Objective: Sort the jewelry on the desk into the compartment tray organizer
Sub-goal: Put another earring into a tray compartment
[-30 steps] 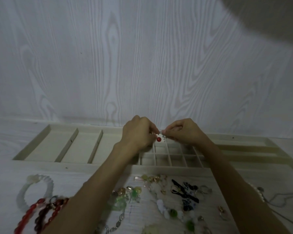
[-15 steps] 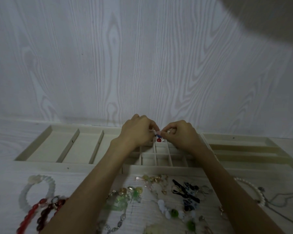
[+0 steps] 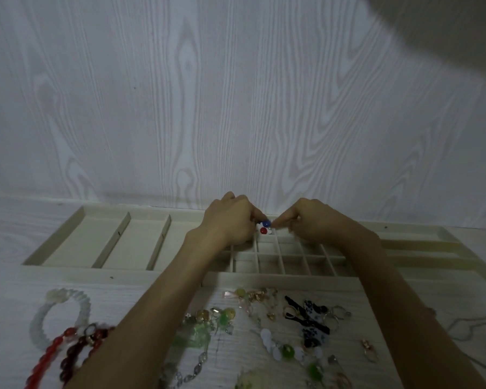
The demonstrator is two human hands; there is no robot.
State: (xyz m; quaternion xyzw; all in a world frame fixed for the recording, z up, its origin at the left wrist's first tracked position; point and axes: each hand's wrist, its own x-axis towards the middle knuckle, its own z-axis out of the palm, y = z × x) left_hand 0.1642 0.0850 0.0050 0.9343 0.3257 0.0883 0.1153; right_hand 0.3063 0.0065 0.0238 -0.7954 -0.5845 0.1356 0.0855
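I see both hands meeting over the pale wooden compartment tray (image 3: 82, 237), left hand (image 3: 230, 220) and right hand (image 3: 317, 220) fingers pinching a small red and blue bead piece (image 3: 264, 227) above the small grid cells, 3 long slots open at left, loose jewelry along the whitewashed wood-grain table (image 3: 11, 242) near edge, wall just behind.

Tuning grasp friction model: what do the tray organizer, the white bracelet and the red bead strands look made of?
Tray organizer: pale unfinished-looking wood, matte; faint grain, thin slat dividers.
White bracelet: translucent milky beads, glass or stone-like, possibly plastic; soft sheen.
Red bead strands: glossy, semi-translucent beads, glass or agate-like; bright highlights. Blur leaves it open.
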